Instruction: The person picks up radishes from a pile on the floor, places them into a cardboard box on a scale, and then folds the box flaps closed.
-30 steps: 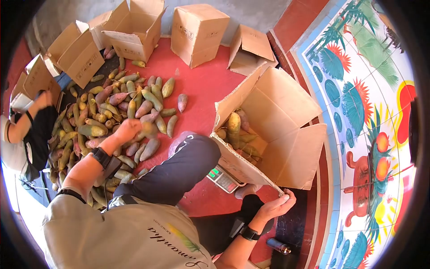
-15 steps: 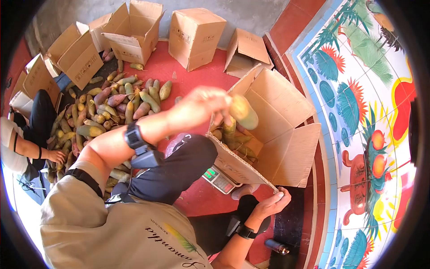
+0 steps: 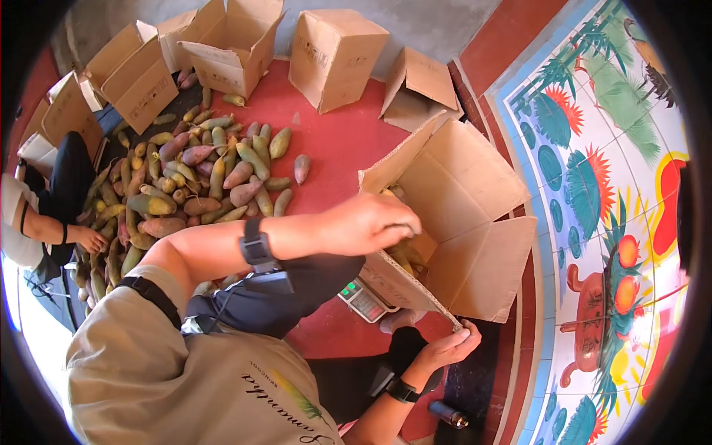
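My left hand [image 3: 382, 225] is over the near edge of an open cardboard box [image 3: 475, 185], its fingers curled in and no vegetable showing in them. Inside that box, partly hidden by the hand, lie yellow-green root vegetables [image 3: 404, 258] that look like radishes. My right hand [image 3: 451, 345] pinches the box's lower corner at the flap edge. Beneath the box's near side sits a scale [image 3: 365, 302] with a green lit display.
A large pile of green, yellow and reddish root vegetables [image 3: 200, 178] covers the red floor [image 3: 337, 148] to the left. Another person's hand [image 3: 90, 239] rests at its far left side. Several cardboard boxes [image 3: 337, 59] stand along the wall. A dark cylinder [image 3: 449, 414] lies lower right.
The yellow-green vegetable that my left hand held above the box is out of its fingers. That hand has moved down and slightly right. My right hand stays on the box corner.
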{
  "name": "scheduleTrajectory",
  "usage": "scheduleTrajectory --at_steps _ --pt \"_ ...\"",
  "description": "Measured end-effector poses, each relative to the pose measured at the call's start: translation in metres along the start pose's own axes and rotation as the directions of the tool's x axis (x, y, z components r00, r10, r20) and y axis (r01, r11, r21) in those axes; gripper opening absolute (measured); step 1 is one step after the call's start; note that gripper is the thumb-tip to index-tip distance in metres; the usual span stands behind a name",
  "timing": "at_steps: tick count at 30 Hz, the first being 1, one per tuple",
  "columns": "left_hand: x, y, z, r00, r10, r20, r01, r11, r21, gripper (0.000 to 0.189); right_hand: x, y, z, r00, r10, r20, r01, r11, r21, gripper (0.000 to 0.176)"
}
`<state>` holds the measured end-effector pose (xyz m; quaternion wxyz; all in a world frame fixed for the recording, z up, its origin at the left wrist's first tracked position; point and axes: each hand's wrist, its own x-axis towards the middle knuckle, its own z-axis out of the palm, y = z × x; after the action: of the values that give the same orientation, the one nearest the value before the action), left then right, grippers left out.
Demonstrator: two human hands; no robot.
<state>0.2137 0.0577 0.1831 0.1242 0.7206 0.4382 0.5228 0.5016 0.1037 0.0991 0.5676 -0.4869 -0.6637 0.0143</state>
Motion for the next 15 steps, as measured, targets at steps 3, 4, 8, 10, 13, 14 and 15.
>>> scheduleTrajectory --at_steps 3,4,8,10,13,14,15 --pt "-0.029 -0.007 -0.033 0.991 -0.049 -0.126 0.063 0.992 0.111 0.012 0.000 0.002 0.000 1.000 0.026 0.011 -0.026 1.000 0.009 0.030" --pt "-0.043 -0.012 -0.043 0.980 -0.093 -0.173 0.116 0.985 0.127 0.012 0.000 0.001 0.000 0.999 0.028 0.017 -0.029 0.999 0.020 0.030" --pt "-0.104 -0.035 -0.079 0.828 -0.504 -0.244 0.544 0.828 0.136 0.010 0.000 -0.004 -0.001 0.997 0.070 0.042 -0.071 0.997 0.023 0.030" --pt "-0.162 -0.076 -0.089 0.820 -0.539 -0.190 0.572 0.781 0.252 0.010 -0.001 0.005 -0.003 0.998 0.049 0.025 -0.049 0.999 -0.011 0.030" --pt "-0.240 -0.112 -0.091 0.674 -0.733 -0.092 0.701 0.596 0.391 0.011 0.000 0.000 -0.001 0.999 0.042 0.015 -0.042 0.999 -0.005 0.031" --pt "-0.268 -0.125 -0.087 0.616 -0.784 -0.076 0.738 0.541 0.402 0.013 0.000 -0.002 0.000 0.999 0.050 0.000 -0.050 0.999 0.005 0.032" --pt "-0.297 -0.136 -0.081 0.553 -0.831 -0.059 0.771 0.484 0.413 0.014 0.000 -0.001 0.000 0.999 0.048 0.010 -0.048 0.999 -0.003 0.032"
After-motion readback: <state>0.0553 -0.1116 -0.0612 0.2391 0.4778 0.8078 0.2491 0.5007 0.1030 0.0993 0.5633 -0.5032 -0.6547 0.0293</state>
